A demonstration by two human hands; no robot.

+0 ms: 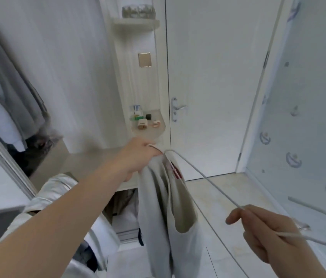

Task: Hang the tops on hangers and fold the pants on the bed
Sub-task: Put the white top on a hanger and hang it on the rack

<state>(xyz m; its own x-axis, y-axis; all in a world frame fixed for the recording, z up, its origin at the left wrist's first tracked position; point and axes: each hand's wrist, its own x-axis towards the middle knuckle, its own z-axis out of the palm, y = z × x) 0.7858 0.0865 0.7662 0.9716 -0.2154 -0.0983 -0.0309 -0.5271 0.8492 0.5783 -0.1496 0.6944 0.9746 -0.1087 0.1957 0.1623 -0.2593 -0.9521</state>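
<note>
A light grey top [158,199] with a red and white label inside its neck hangs in front of me. My left hand [138,155] grips its upper edge and holds it up. A thin white wire hanger [204,177] runs from the top's neck opening down to my right hand [266,231], which pinches it near the hook; one hanger end sits inside the neck. The hook [318,215] curves out past my right hand at the lower right.
A white door [214,87] with a metal handle [178,109] stands ahead. Left of it, a white corner shelf [150,131] holds small items. Hanging clothes [3,101] fill the open wardrobe at left. A patterned wall [308,117] is at right. Pale tile floor lies below.
</note>
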